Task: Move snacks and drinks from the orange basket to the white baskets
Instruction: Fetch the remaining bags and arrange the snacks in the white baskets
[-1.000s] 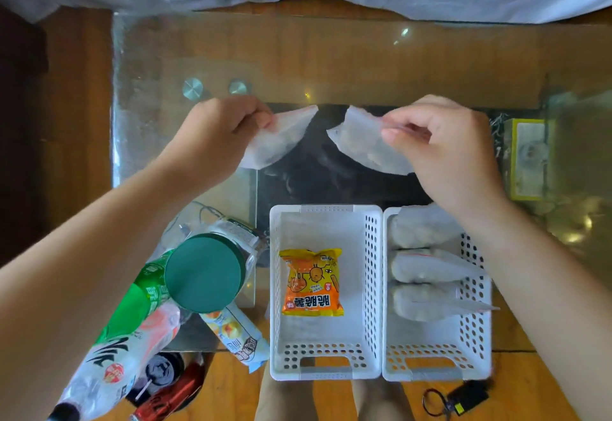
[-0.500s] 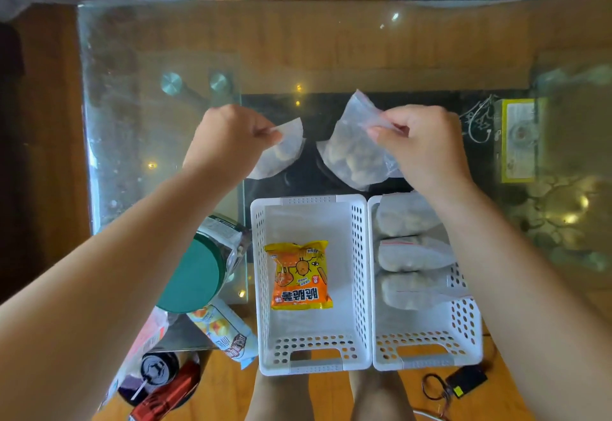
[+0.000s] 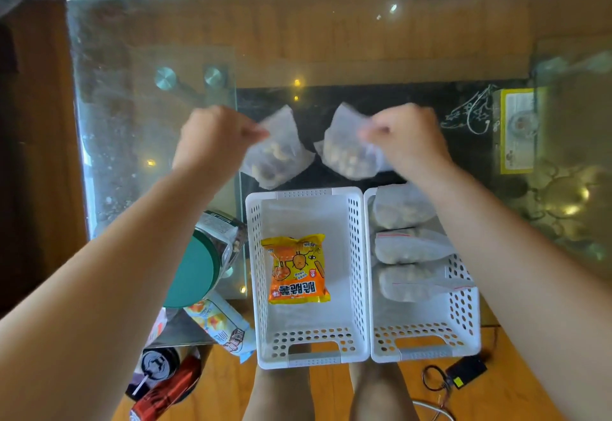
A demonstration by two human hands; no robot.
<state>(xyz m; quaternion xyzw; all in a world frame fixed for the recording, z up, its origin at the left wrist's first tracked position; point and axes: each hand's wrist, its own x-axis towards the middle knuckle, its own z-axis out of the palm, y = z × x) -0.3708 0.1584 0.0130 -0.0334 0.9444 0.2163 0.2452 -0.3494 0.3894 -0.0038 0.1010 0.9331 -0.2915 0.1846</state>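
My left hand (image 3: 212, 137) pinches the top of a clear bag of nuts (image 3: 276, 155), and my right hand (image 3: 405, 134) pinches a second clear bag of nuts (image 3: 347, 150). Both bags hang above the glass table just beyond two white baskets. The left white basket (image 3: 261, 288) holds one orange snack packet (image 3: 298, 270). In the right white basket (image 3: 463, 314) lie three clear snack bags (image 3: 407, 248). The orange basket itself is hidden under my left arm.
At the lower left lie a jar with a green lid (image 3: 195, 274), a snack packet (image 3: 222, 326) and drink cans (image 3: 165, 384). A yellow box (image 3: 516, 129) sits at the table's right. A black device with a cable (image 3: 463, 371) lies on the floor.
Both bags have swung from lying sideways to hanging down from their pinched tops, and they have come closer to the white baskets.
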